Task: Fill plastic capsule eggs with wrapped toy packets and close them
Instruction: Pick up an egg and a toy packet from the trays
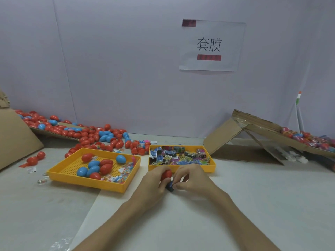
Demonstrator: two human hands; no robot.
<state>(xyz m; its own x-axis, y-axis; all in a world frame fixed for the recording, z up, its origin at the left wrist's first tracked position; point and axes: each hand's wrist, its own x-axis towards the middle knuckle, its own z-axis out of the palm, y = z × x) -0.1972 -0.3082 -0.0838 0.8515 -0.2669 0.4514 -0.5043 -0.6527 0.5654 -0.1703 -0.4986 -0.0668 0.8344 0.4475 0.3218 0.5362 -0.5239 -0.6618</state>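
My left hand (154, 183) grips a red capsule egg (166, 174) just above the table, in front of the right tray. My right hand (192, 178) pinches a small dark blue wrapped packet (170, 186) right beside and below the egg. Both hands meet at the middle of the table. Whether the egg is open or closed is hidden by my fingers. A yellow tray (181, 168) behind my hands holds several wrapped toy packets (178, 154). Another yellow tray (87, 180) to the left holds several red and blue eggs (94, 168).
A big heap of red and blue eggs (94, 135) spreads along the back left over cardboard (16, 142). At the right, a cardboard ramp (253, 131) carries several filled eggs (308, 138). A paper sign (212, 45) hangs on the wall.
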